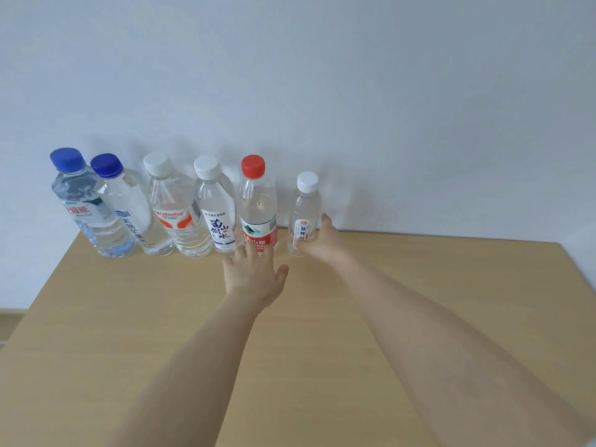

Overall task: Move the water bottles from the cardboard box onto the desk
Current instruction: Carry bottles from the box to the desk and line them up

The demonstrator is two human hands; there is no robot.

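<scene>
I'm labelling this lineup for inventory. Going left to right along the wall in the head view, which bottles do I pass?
blue-capped bottle with red lettering → dark-blue-capped bottle → white-capped bottle with orange label → white-capped bottle with black characters → red-capped bottle → small white-capped bottle, gripped by the right hand.

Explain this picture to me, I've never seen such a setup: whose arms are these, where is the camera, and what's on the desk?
There is no machine here: these are a person's two bare arms, seen by one wide-angle camera worn on their head, looking forward and down. Six water bottles stand upright in a row on the wooden desk, along the wall. The right hand grips the small white-capped bottle at the row's right end. The left hand is open, fingers spread, at the foot of the red-capped bottle; whether it touches is hard to tell. No cardboard box shows in this view.
</scene>
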